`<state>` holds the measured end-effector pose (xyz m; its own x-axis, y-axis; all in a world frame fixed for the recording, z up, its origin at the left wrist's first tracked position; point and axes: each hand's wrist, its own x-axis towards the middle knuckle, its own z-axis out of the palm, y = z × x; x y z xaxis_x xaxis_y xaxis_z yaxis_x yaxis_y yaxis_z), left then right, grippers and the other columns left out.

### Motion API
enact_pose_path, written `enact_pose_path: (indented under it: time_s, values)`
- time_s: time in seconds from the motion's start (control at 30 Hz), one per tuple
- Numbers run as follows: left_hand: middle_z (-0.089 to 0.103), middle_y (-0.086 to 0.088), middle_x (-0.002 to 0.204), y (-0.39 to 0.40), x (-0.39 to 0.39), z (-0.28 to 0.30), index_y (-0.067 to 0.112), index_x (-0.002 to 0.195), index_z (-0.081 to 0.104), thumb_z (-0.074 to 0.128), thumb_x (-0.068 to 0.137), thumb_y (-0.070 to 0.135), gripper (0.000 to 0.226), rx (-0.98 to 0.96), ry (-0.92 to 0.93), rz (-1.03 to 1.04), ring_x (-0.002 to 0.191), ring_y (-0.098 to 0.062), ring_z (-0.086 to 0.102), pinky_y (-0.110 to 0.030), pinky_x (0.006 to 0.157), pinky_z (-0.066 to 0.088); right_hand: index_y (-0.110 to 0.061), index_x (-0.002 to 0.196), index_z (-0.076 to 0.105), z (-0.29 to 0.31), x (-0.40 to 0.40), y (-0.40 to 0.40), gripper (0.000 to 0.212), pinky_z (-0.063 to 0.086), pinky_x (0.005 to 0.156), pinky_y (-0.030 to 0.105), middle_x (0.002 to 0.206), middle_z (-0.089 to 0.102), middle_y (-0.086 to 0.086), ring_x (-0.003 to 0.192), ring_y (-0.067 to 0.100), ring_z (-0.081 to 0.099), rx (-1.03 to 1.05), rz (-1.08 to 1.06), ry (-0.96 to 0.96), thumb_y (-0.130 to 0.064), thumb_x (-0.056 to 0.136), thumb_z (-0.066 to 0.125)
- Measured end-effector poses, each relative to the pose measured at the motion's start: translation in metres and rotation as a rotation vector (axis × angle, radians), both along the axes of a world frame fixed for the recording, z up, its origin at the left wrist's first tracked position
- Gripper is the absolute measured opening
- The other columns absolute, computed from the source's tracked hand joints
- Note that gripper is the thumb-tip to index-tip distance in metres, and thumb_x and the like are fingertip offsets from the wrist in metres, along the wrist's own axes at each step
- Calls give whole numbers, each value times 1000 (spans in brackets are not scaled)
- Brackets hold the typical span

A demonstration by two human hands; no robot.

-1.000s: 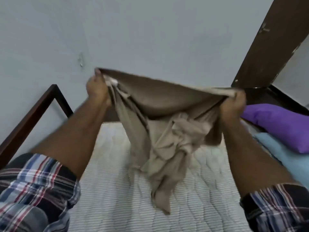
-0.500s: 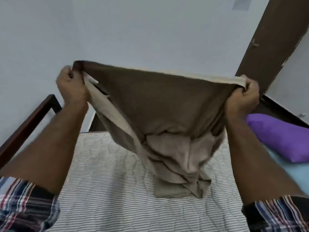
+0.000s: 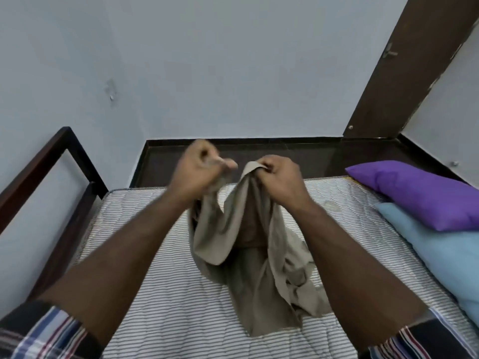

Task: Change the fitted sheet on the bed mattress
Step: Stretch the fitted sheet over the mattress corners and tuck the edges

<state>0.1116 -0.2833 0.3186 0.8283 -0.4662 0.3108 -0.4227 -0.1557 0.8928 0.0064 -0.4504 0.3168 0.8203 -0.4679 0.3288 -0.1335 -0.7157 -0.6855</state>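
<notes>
A beige fitted sheet [image 3: 248, 252] hangs bunched between your two hands above the middle of the bare mattress [image 3: 145, 294], its lower folds piled on the striped quilting. The cloth looks thin, soft and light; it droops in loose folds, so it will likely sag and twist wherever you do not hold it. Nothing about it looks fragile or slippery, though the heap hides where its corners are.

Your right hand [image 3: 278, 177] pinches a raised fold of the hem, thumb and fingers curled tightly round it. Your left hand [image 3: 201, 172] is blurred; its fingers are curled, and cloth seems to run up into the fist, but you cannot tell exactly how they grip. The hands sit close together, near the far end of the bed.

The best hold, judging from here, is the edge or a sewn corner, one in each hand, spread wide so the sheet opens flat.

Beyond the sheet, a purple pillow [image 3: 420, 193] rests on a pale blue pillow [image 3: 448, 257] along the mattress's right side. A dark wooden bed frame [image 3: 49, 161] runs along the left and far end, against a pale blue wall [image 3: 207, 68].
</notes>
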Motion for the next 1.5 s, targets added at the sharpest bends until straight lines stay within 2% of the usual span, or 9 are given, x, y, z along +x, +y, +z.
enact_pose_path:
  time_s: [0.1,0.27,0.7,0.8,0.93,1.1,1.23,1.37,1.5]
  values:
    - [68,6,111,-18,-9,-7,21,119,66,82,58,53,70,178,30,-351,100,0,62,-17,87,47,-19,74,70,6,4,10,12,41,60,26,64,62,-8,61,1,52,48,68,-3,-25,85,67]
    - [76,3,85,-21,-2,-7,17,91,77,73,88,20,6,60,78,-296,79,-5,64,-25,75,49,-23,81,66,-20,-12,-1,19,43,58,22,61,59,-12,57,-1,52,225,-49,-86,-39,81,78]
    - [52,2,64,-2,27,27,21,69,59,68,84,22,18,-421,279,98,59,-13,47,-31,61,41,-16,85,61,-153,-57,-15,17,45,73,34,79,65,4,89,33,65,349,-433,337,-31,91,54]
    - [68,12,77,22,45,12,27,89,74,72,79,31,11,-145,118,159,76,-10,63,-32,74,53,-10,71,54,-115,-46,-34,25,33,62,35,68,57,3,76,29,57,271,-411,149,-23,93,56]
    - [73,5,117,4,14,-16,39,147,44,87,74,33,85,378,168,-424,103,-2,66,-20,93,52,-13,72,64,-42,-11,-7,29,42,61,32,67,61,-6,67,9,56,178,110,107,-39,82,58]
    - [70,8,79,-19,5,-16,18,87,74,69,83,13,8,267,17,-344,74,-4,60,-29,74,47,-20,72,67,-24,-1,-5,22,41,60,28,66,61,-10,62,3,50,308,199,-6,-37,78,79]
    - [53,2,64,-14,16,6,10,67,60,53,80,13,15,13,24,-168,64,-12,47,-30,62,34,-15,82,73,-64,-27,-20,22,53,67,33,78,73,-4,73,13,68,390,235,239,-34,76,84]
    - [44,-7,67,-4,44,19,16,67,54,54,82,10,16,-285,167,148,66,-16,41,-30,61,32,-9,102,71,-117,-55,-45,24,44,71,26,98,70,7,96,24,66,1,42,735,-27,85,72]
    - [61,0,73,25,81,-2,21,64,60,55,83,14,21,-106,158,373,71,-14,55,-27,66,43,-7,84,60,-131,-69,-86,6,51,72,31,89,66,13,93,32,68,-90,-155,860,-10,89,60]
